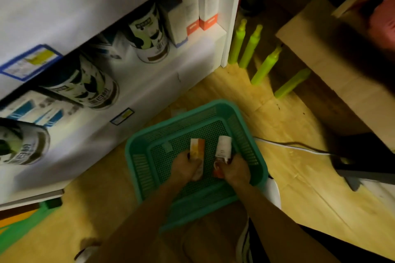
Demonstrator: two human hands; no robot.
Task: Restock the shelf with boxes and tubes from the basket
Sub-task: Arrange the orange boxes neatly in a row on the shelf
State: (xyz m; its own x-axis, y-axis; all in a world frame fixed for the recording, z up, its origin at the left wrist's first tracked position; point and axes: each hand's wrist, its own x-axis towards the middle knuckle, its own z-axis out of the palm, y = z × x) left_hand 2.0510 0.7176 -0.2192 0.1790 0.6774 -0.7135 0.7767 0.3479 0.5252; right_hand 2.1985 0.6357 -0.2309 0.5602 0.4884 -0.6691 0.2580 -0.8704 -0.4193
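Observation:
A teal plastic basket [241, 126] sits on the wooden floor in front of the white shelf [149, 83]. Over the basket, my left hand [183, 167] grips an orange-and-white box [197, 149] by its lower end. My right hand [236, 170] grips a white box with an orange end [223, 148] the same way. Both boxes point away from me. On the shelf's right end stand white-and-orange boxes [205, 8].
Cow-patterned tins [149, 34] and blue-white cartons [36, 111] fill the lower shelf. Several lime-green bottles [250, 47] stand on the floor right of the shelf. A cardboard box [333, 66] lies at the right. A white cable [299, 147] runs across the floor.

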